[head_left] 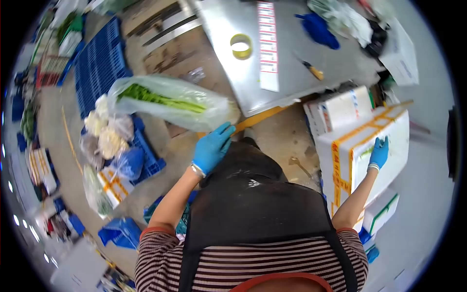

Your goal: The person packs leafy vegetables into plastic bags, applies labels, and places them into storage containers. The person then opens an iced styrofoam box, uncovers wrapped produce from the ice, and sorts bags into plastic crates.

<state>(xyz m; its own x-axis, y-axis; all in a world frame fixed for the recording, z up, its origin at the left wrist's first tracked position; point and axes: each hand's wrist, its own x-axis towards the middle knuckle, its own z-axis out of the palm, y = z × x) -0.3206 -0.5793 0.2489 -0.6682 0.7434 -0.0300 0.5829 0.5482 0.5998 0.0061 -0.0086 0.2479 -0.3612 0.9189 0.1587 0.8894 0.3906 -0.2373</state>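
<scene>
A clear plastic bag (pixel 168 114) of long-stemmed green leafy vegetables (pixel 160 100) stretches out to the front left. By its near end is my left hand (pixel 212 147), in a blue glove, with the fingers stretched out. Whether the fingertips touch the bag or sit just beside it, I cannot tell. Off to the right, my right hand (pixel 379 154), also gloved in blue, is at the top of a white foam box (pixel 389 131) bound with yellow tape. Its fingers are apart with nothing visible in them, and small green scraps lie beside it.
A metal table (pixel 301 58) ahead bears a tape roll (pixel 241 46), a label strip (pixel 268 48), a knife (pixel 311 69) and a blue cloth (pixel 319 30). Blue pallets (pixel 99 63), bagged produce (pixel 113 138) and a blue crate (pixel 120 232) stand on the floor leftward.
</scene>
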